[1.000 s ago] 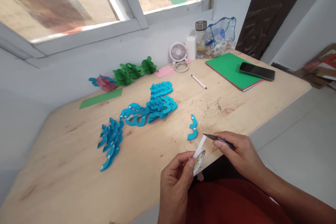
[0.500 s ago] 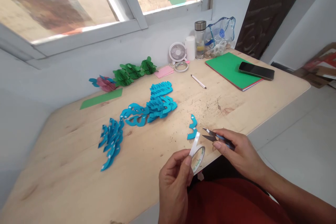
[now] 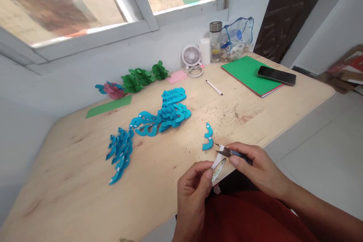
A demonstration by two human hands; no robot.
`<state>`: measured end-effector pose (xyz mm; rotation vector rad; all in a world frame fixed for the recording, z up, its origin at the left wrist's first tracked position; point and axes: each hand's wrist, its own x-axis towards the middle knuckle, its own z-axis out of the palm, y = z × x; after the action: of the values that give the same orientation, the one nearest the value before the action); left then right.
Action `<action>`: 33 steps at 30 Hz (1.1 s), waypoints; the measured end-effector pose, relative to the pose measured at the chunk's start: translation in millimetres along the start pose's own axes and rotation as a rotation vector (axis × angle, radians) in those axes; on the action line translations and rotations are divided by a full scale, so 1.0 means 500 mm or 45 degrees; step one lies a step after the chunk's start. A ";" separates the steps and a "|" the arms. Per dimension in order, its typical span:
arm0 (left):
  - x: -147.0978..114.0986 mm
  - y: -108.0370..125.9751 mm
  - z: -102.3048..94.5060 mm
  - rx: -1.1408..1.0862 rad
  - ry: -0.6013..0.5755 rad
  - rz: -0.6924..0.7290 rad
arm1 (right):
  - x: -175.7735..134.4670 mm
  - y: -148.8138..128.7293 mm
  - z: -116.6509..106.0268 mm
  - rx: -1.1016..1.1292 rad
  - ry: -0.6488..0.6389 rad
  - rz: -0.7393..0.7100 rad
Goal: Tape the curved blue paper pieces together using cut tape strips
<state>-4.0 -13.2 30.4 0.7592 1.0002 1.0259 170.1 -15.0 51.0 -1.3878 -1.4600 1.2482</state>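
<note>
My left hand (image 3: 194,191) pinches a roll of white tape (image 3: 219,170) near the table's front edge, with a short strip of the tape pulled up from it. In my right hand (image 3: 255,164) is a pair of thread snips (image 3: 225,152), its dark blades parted around the end of the strip. Just beyond the blades lies a curved blue paper piece (image 3: 209,141) bearing small white patches. Farther left, many more blue paper cutouts (image 3: 121,157) lie in overlapping rows, some with white patches, beside a stacked blue pile (image 3: 172,111).
Along the wall stand green paper shapes (image 3: 138,78), a pink paper shape (image 3: 113,90), a small fan (image 3: 191,56) and a glass bottle (image 3: 215,43). A second tape roll (image 3: 195,71), a pen (image 3: 214,87), a green folder (image 3: 244,75) and a phone (image 3: 276,75) lie on the table.
The tape roll and strip in my left hand have moved right, toward the snips. The strip's end now sits between the blades, which were apart from it before.
</note>
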 end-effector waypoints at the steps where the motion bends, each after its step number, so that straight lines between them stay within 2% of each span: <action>1: 0.001 -0.001 -0.001 0.014 -0.019 0.008 | 0.001 -0.001 0.000 0.005 -0.004 0.001; 10: 0.003 -0.002 -0.009 0.053 -0.099 0.019 | -0.002 -0.003 0.004 0.005 0.000 -0.017; 16: 0.005 0.000 -0.006 0.036 -0.064 0.001 | 0.000 -0.001 0.006 -0.067 0.069 -0.035; 25: 0.003 0.005 -0.004 0.028 -0.090 -0.004 | -0.002 0.000 0.005 -0.195 0.143 -0.080; 33: -0.001 0.008 -0.004 0.119 -0.027 -0.018 | 0.003 0.004 0.012 -0.300 0.235 -0.129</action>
<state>-7.1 -12.0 33.4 0.8366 1.0398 0.9624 165.0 -14.7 47.4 -1.5186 -1.5629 0.8816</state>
